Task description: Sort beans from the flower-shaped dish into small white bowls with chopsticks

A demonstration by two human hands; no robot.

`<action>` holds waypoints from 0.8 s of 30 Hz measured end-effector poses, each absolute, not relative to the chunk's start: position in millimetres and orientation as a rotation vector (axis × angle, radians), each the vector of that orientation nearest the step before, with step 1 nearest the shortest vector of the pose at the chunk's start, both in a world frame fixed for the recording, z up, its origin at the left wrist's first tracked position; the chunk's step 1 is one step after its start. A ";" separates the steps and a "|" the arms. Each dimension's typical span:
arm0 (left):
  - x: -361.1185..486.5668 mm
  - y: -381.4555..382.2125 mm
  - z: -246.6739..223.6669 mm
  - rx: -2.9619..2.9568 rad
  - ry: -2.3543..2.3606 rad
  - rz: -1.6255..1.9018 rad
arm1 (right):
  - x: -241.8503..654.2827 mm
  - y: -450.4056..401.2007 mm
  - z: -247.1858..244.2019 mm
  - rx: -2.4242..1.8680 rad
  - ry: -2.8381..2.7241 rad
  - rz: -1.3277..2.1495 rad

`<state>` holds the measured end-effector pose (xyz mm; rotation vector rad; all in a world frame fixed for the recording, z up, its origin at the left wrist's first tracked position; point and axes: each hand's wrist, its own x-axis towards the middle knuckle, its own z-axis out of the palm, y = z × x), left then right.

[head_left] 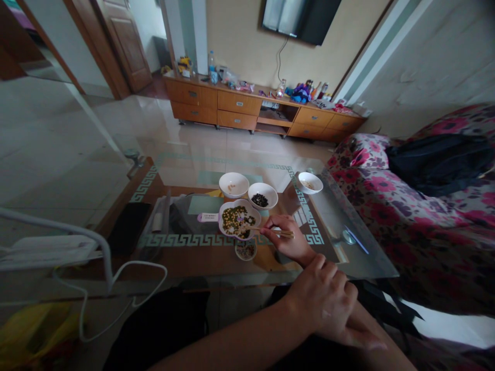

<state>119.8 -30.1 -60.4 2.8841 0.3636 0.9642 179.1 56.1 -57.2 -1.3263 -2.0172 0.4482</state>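
Observation:
My right hand (282, 238) holds a pair of wooden chopsticks (280, 232), their tips reaching toward a white flower-shaped dish (235, 201) heaped with mixed green, dark and pale seeds or beans. My left hand (320, 299) is closed around my right wrist and forearm, nearer the table's front edge. Beyond the dish are a white bowl of black beans (263, 189) and a white bowl (233, 177) holding a few pale bits. Another white bowl (310, 176) with pale grains stands to the right. A small round dish (245, 259) of mixed seeds sits just below the flower dish.
All the dishes stand on a glass-topped coffee table (348, 247) with a patterned border. A dark phone (127, 226) lies at its left. A floral sofa (425, 242) with a dark bag (436, 165) is on the right, and a white cable (116, 281) is at lower left.

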 end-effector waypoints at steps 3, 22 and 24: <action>118.6 -29.8 -59.2 2.885 0.367 0.915 | 177.9 57.8 -60.0 -1.337 -2.002 0.441; 119.4 -29.0 -57.9 2.863 0.384 0.820 | 175.8 59.1 -63.6 -1.348 -1.978 0.467; 119.4 -29.3 -58.4 2.861 0.397 0.833 | 175.4 59.0 -63.3 -1.349 -1.969 0.465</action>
